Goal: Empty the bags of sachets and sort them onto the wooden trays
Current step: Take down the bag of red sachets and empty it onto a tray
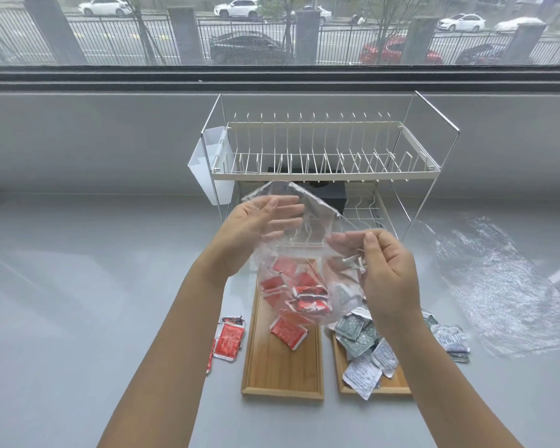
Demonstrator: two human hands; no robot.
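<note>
Clear plastic bag (304, 253) of red sachets (307, 295), held up by both hands above the left wooden tray (282, 360).

Left hand (259, 227) lies against the bag's upper wall with fingers extended; right hand (385, 273) pinches the bunched edge between thumb and fingers. Most red sachets remain in the bag's sagging bottom, below and between the hands; one red sachet (288, 331) lies on the tray beneath. Recommended: invert the bag with its mouth directly over this tray, keep it low, and shake gently, since loose red packets (228, 341) already lie on the grey counter (78, 318) beside the tray's left edge.
</note>
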